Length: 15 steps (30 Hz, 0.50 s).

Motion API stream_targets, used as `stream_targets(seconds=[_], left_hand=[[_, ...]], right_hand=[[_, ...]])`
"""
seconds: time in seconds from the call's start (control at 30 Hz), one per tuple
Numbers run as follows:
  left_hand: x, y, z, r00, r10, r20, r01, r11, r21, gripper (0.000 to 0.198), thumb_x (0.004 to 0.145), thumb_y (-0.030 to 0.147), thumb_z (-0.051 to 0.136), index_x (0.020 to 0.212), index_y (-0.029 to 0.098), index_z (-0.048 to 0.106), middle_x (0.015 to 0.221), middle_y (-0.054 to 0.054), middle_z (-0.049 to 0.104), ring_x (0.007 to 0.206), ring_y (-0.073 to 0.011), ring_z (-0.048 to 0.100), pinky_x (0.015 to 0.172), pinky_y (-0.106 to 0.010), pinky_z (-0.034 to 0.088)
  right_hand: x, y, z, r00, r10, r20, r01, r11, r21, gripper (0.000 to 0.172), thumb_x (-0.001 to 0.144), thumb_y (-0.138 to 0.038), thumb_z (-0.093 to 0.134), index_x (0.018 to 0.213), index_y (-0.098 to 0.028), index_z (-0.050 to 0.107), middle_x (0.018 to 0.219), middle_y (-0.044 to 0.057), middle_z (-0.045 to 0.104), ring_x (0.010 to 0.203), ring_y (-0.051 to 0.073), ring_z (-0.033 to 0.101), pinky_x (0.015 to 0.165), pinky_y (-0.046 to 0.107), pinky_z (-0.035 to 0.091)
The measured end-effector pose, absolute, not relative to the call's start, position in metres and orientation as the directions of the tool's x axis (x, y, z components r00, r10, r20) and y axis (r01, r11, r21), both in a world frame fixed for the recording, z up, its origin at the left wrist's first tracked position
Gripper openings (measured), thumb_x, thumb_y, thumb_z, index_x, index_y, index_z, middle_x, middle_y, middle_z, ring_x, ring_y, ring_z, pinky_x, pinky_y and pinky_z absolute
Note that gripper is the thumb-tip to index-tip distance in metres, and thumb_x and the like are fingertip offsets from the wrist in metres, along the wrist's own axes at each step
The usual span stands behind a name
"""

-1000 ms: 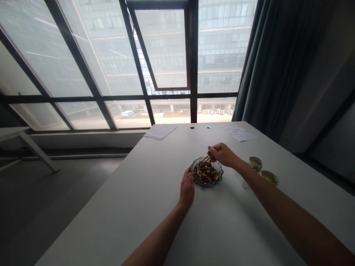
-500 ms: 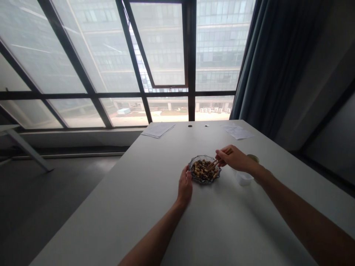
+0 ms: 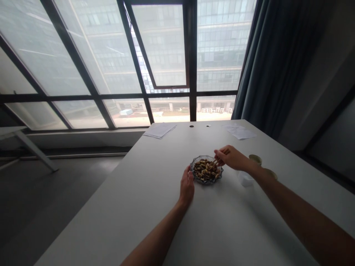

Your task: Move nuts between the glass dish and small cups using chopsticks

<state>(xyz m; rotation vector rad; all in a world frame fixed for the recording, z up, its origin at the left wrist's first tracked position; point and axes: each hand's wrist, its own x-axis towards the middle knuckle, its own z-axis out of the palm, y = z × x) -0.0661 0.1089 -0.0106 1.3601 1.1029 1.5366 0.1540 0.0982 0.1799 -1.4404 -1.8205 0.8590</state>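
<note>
A clear glass bowl (image 3: 206, 182) with a wavy rim stands on the white table. It is filled with brown and yellowish pieces (image 3: 205, 170) that look like peanuts and other nuts or seeds. My left hand (image 3: 187, 184) grips the bowl's left side, its fingers along the rim. Above the right side of the bowl, my right hand (image 3: 227, 156) is closed around a pair of wooden chopsticks (image 3: 215, 162), whose lower ends reach in among the nuts. A small translucent white container (image 3: 246, 180) sits to the right, partly hidden by my right forearm.
Two greenish cups or bowls, a far one (image 3: 255, 159) and a near one (image 3: 271, 173), stand by my right forearm. Papers lie at the back left (image 3: 160, 130) and back right (image 3: 240, 132) of the table (image 3: 155, 177). Windows and a dark curtain (image 3: 257, 74) rise behind.
The chopsticks have shifted within the nuts, and my right hand has tilted a little. The nuts look rearranged. My left hand stays on the bowl; the view has shifted slightly.
</note>
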Motion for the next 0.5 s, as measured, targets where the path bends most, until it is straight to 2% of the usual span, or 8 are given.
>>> stream_targets(seconds=[0.2,0.37,0.5], left_hand=[[-0.068,0.109,-0.007,-0.122,0.944,0.308,-0.012,-0.312,0.95,0.055,0.098,0.06,0.055,0.135,0.02,0.062,0.141,-0.013,0.062,0.131,-0.0307,0.057,0.107,-0.045,0.048],[-0.069,0.108,-0.006,-0.121,0.944,0.307,-0.001,-0.31,0.951,0.056,0.098,0.06,0.055,0.136,0.019,0.062,0.141,-0.014,0.061,0.131,-0.0303,0.057,0.108,-0.044,0.047],[-0.069,0.109,-0.007,-0.126,0.945,0.303,0.004,-0.305,0.952,0.056,0.099,0.06,0.054,0.136,0.02,0.061,0.142,-0.014,0.061,0.131,-0.0303,0.057,0.107,-0.044,0.047]], right_hand=[[0.145,0.093,0.172,-0.178,0.984,0.007,0.515,0.099,-0.851,0.048,0.094,-0.053,0.06,0.069,-0.013,0.068,0.062,0.012,0.074,0.054,0.022,0.073,0.052,0.028,0.058],[0.114,0.112,0.151,-0.116,0.991,0.069,0.459,0.115,-0.881,0.046,0.099,-0.051,0.051,0.075,-0.014,0.067,0.07,0.012,0.077,0.063,0.022,0.076,0.055,0.027,0.059],[0.124,0.12,0.159,-0.082,0.991,0.108,0.465,0.134,-0.875,0.047,0.098,-0.052,0.054,0.073,-0.015,0.066,0.069,0.014,0.076,0.061,0.021,0.075,0.057,0.026,0.058]])
